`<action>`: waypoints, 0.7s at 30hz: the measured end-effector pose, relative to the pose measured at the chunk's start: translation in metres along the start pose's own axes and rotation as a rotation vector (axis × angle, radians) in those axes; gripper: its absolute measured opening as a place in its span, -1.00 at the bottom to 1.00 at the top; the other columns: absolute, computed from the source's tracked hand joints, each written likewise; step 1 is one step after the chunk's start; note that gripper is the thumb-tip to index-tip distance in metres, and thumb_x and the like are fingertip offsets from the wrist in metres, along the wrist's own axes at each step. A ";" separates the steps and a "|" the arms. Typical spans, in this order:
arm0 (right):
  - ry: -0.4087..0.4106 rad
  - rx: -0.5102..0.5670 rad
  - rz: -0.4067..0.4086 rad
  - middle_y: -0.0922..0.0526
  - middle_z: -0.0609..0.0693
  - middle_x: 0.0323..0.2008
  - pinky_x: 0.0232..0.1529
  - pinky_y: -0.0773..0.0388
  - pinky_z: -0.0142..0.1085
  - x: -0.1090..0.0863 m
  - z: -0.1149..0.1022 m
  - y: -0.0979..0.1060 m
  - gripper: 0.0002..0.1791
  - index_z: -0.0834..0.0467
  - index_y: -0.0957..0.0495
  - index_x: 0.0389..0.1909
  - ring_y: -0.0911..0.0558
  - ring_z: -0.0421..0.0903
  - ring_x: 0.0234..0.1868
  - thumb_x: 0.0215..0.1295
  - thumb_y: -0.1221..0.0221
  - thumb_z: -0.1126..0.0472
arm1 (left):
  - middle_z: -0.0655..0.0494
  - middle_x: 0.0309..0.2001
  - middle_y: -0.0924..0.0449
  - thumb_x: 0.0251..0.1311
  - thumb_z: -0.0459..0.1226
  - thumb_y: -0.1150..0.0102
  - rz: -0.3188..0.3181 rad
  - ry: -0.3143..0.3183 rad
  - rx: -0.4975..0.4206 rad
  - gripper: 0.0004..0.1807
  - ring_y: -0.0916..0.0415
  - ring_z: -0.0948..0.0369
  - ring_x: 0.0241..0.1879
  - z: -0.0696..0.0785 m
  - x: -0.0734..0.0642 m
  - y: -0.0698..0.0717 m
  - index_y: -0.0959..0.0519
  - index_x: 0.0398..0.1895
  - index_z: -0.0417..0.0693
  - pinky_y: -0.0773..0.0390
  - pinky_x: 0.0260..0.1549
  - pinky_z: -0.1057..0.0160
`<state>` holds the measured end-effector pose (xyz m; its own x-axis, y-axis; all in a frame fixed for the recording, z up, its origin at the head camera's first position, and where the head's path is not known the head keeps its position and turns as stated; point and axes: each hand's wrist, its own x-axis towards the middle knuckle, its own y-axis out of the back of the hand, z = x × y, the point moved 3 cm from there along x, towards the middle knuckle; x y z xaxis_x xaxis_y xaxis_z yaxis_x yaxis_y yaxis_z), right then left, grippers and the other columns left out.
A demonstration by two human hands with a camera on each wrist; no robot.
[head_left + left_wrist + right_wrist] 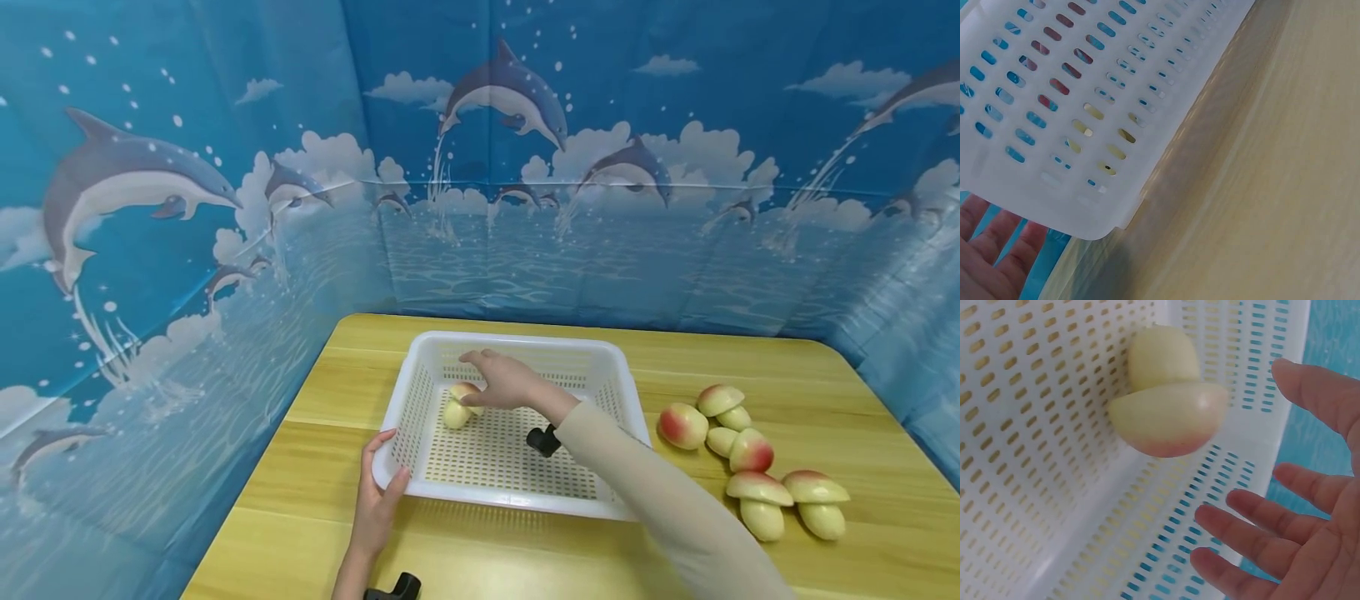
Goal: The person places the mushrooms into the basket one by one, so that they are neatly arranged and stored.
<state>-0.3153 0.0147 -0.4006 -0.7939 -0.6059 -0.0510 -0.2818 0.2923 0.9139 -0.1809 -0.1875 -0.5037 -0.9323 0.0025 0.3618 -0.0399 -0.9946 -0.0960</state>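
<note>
A white plastic basket with slotted walls stands on the table. My left hand holds it by its near left corner, thumb on the front side and fingers along the left side. Inside, toward the left end, lies a toy mushroom with a pale yellow stem and a reddish cap. Over it reaches my right hand, and the right wrist view shows its fingers spread, apart from the mushroom. In the left wrist view the left fingers show at the basket's edge.
Several more toy mushrooms lie to the right of the basket on the yellow wood-grain table. Blue dolphin-printed sheeting hangs behind the table and along its sides. A black wrist mount sits under the right wrist.
</note>
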 end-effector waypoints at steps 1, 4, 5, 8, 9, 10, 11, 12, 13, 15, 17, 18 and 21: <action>0.000 -0.005 0.003 -0.29 0.18 0.30 0.16 -0.35 -0.02 -0.001 -0.001 0.001 -0.19 0.12 -0.19 0.39 -0.41 0.11 0.20 0.19 -0.26 -0.08 | -0.21 0.32 -0.10 0.28 -0.45 0.08 -0.001 0.000 0.002 -0.43 -0.25 -0.17 0.19 0.000 0.000 0.000 -0.07 0.34 -0.15 -0.48 0.01 0.09; 0.000 -0.023 0.009 -0.30 0.17 0.29 0.15 -0.36 -0.03 -0.005 -0.002 0.005 -0.19 0.12 -0.20 0.38 -0.42 0.10 0.18 0.19 -0.25 -0.11 | -0.20 0.32 -0.11 0.28 -0.44 0.08 -0.002 0.002 0.007 -0.43 -0.25 -0.18 0.19 0.000 0.000 0.000 -0.07 0.35 -0.13 -0.49 -0.01 0.08; 0.000 -0.028 0.010 -0.31 0.17 0.29 0.15 -0.36 -0.03 -0.006 -0.003 0.007 -0.20 0.12 -0.20 0.38 -0.42 0.09 0.18 0.19 -0.25 -0.11 | -0.20 0.32 -0.11 0.28 -0.43 0.09 -0.003 0.003 0.006 -0.43 -0.25 -0.18 0.19 0.000 0.001 0.000 -0.07 0.35 -0.13 -0.49 -0.01 0.07; -0.005 -0.039 0.010 -0.31 0.16 0.29 0.14 -0.37 -0.04 -0.011 -0.004 0.011 -0.20 0.10 -0.21 0.38 -0.42 0.08 0.18 0.20 -0.23 -0.13 | -0.21 0.32 -0.11 0.28 -0.44 0.09 -0.003 0.004 0.002 -0.43 -0.25 -0.20 0.19 0.000 0.001 0.001 -0.06 0.35 -0.13 -0.49 -0.01 0.06; -0.006 -0.043 0.009 -0.31 0.15 0.29 0.14 -0.37 -0.04 -0.012 -0.004 0.012 -0.20 0.09 -0.21 0.38 -0.43 0.08 0.18 0.20 -0.23 -0.14 | -0.21 0.32 -0.11 0.28 -0.44 0.09 -0.002 0.006 0.002 -0.43 -0.25 -0.20 0.19 -0.001 0.001 0.001 -0.06 0.35 -0.13 -0.50 -0.01 0.06; -0.006 -0.043 0.012 -0.31 0.15 0.29 0.14 -0.37 -0.04 -0.013 -0.004 0.013 -0.20 0.09 -0.21 0.38 -0.42 0.08 0.18 0.19 -0.23 -0.15 | -0.21 0.33 -0.11 0.28 -0.44 0.09 -0.003 0.006 -0.001 -0.43 -0.24 -0.20 0.19 -0.001 0.001 0.001 -0.06 0.35 -0.13 -0.49 -0.01 0.06; -0.007 -0.040 0.017 -0.31 0.15 0.29 0.14 -0.37 -0.03 -0.015 -0.004 0.015 -0.20 0.09 -0.22 0.38 -0.42 0.08 0.18 0.19 -0.23 -0.15 | -0.21 0.33 -0.11 0.28 -0.45 0.09 -0.003 0.006 -0.003 -0.42 -0.24 -0.20 0.19 -0.001 0.001 0.001 -0.06 0.35 -0.14 -0.49 -0.01 0.06; -0.007 -0.037 0.023 -0.31 0.15 0.29 0.14 -0.37 -0.03 -0.016 -0.004 0.017 -0.20 0.09 -0.22 0.38 -0.42 0.08 0.19 0.19 -0.23 -0.15 | -0.21 0.33 -0.11 0.28 -0.45 0.09 -0.002 0.007 -0.003 -0.43 -0.24 -0.20 0.19 -0.001 0.001 0.001 -0.06 0.35 -0.14 -0.49 -0.01 0.07; -0.008 -0.030 0.028 -0.31 0.15 0.30 0.14 -0.37 -0.02 -0.017 -0.004 0.018 -0.20 0.09 -0.23 0.37 -0.41 0.08 0.19 0.18 -0.24 -0.15 | -0.21 0.33 -0.11 0.28 -0.45 0.09 -0.002 0.008 -0.002 -0.42 -0.24 -0.19 0.20 -0.001 0.001 0.001 -0.06 0.35 -0.14 -0.49 -0.01 0.07; -0.012 -0.016 0.037 -0.31 0.14 0.30 0.15 -0.36 -0.01 -0.021 -0.004 0.022 -0.21 0.08 -0.24 0.37 -0.40 0.08 0.21 0.18 -0.24 -0.15 | -0.22 0.32 -0.11 0.28 -0.45 0.09 -0.004 0.006 -0.003 -0.42 -0.25 -0.19 0.19 -0.001 0.001 0.001 -0.06 0.35 -0.14 -0.49 -0.01 0.06; -0.011 0.004 0.048 -0.31 0.14 0.30 0.14 -0.36 0.00 -0.024 -0.004 0.026 -0.21 0.08 -0.24 0.37 -0.40 0.09 0.21 0.19 -0.24 -0.15 | -0.22 0.32 -0.11 0.28 -0.45 0.09 -0.005 0.003 -0.004 -0.43 -0.25 -0.19 0.19 -0.001 0.000 0.001 -0.06 0.35 -0.14 -0.49 -0.01 0.06; -0.011 0.012 0.053 -0.30 0.14 0.30 0.14 -0.36 0.01 -0.027 -0.003 0.028 -0.21 0.08 -0.24 0.37 -0.40 0.09 0.21 0.19 -0.23 -0.14 | -0.22 0.32 -0.11 0.28 -0.45 0.09 -0.006 0.003 -0.003 -0.43 -0.25 -0.19 0.18 -0.001 0.000 0.001 -0.06 0.35 -0.14 -0.49 -0.01 0.05; 0.002 0.026 0.076 -0.30 0.15 0.30 0.12 -0.38 0.02 -0.034 -0.003 0.033 -0.22 0.09 -0.23 0.38 -0.42 0.09 0.19 0.21 -0.23 -0.14 | -0.22 0.32 -0.11 0.28 -0.44 0.09 -0.008 0.003 -0.001 -0.43 -0.25 -0.20 0.19 -0.002 0.001 0.001 -0.06 0.35 -0.14 -0.49 0.00 0.05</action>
<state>-0.2962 0.0425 -0.3679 -0.8124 -0.5828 0.0191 -0.2346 0.3567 0.9043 -0.1821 -0.1884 -0.5052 -0.9331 0.0110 0.3594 -0.0480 -0.9944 -0.0941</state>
